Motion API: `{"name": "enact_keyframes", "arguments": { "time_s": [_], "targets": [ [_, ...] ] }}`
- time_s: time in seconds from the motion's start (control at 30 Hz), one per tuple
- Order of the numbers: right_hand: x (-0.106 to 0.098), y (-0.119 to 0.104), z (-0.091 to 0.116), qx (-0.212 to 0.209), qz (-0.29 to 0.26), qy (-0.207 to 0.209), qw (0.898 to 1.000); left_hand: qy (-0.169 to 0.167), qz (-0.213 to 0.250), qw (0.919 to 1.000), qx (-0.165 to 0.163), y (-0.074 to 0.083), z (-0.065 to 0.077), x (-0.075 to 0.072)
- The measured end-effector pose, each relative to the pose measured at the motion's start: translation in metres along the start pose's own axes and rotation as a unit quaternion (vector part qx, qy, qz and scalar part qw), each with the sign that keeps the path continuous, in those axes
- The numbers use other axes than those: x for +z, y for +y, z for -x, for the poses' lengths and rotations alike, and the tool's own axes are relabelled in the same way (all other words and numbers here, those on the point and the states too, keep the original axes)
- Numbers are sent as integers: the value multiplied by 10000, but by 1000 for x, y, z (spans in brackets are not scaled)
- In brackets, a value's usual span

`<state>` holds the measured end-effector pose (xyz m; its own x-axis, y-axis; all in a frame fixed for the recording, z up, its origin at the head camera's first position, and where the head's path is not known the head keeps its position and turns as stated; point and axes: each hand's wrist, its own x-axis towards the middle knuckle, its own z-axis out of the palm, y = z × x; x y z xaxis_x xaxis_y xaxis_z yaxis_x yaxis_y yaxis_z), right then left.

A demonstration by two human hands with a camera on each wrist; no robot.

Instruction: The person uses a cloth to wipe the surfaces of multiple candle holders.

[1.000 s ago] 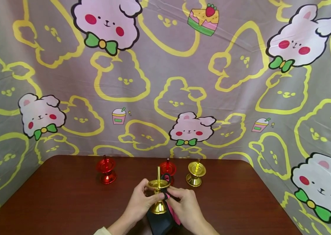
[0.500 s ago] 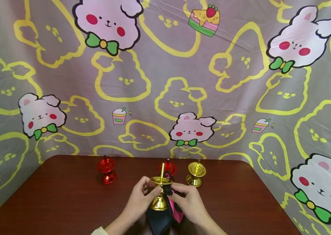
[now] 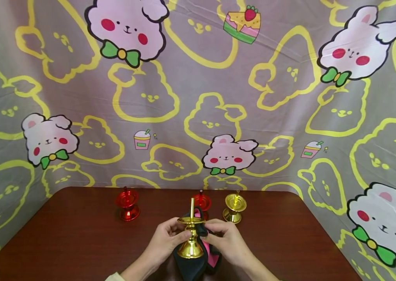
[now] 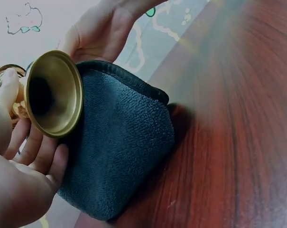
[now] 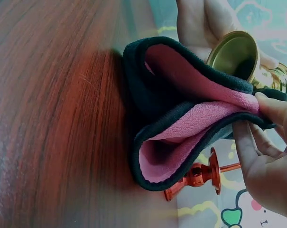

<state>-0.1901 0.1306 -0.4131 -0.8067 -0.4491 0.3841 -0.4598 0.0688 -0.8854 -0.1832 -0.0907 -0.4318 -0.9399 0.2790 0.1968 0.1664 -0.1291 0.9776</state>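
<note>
A: What is happening closest to the camera?

B: A person's right hand [image 3: 231, 240] pinches a dark, pink-lined cloth [image 4: 119, 142] between thumb and fingers, its folds gaping in the right wrist view. The left hand [image 3: 164, 237], fingers closed around the stem, holds a gold candle holder [image 3: 191, 250] upright, lifted off the bench [image 3: 78, 234].

A: And what has just changed?

B: A moment ago the holder leaned right. Now its spike stands nearly straight, and a dark fold shows behind the dish. That suggests the cloth is being worked around the stem below the dish; whether it fully wraps the metal cannot be told.

A: Farther back?

B: One red holder [image 3: 129, 213] stands well to the left; a second red holder [image 3: 204, 202] is partly hidden behind the cloth. Another gold holder [image 3: 233, 216] stands right of it, before a rabbit-print backdrop [image 3: 282, 117].
</note>
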Motion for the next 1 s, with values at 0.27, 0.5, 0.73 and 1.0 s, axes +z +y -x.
{"name": "enact_keyframes", "arguments": {
  "time_s": [0.27,0.5,0.73,1.0],
  "targets": [
    [3,-4,0,93,230,111,9996,-126,16,9998,133,1,-1,2],
    [9,-11,1,397,350,461,9975,113,-137,9998,-4,-1,-3,1],
    [17,-12,3,-67,965,786,9922,265,-14,9996,58,-1,-1,3],
    [24,-15,6,-174,1413,980,9849,666,-304,9973,-24,-4,-1,8]
  ]
}}
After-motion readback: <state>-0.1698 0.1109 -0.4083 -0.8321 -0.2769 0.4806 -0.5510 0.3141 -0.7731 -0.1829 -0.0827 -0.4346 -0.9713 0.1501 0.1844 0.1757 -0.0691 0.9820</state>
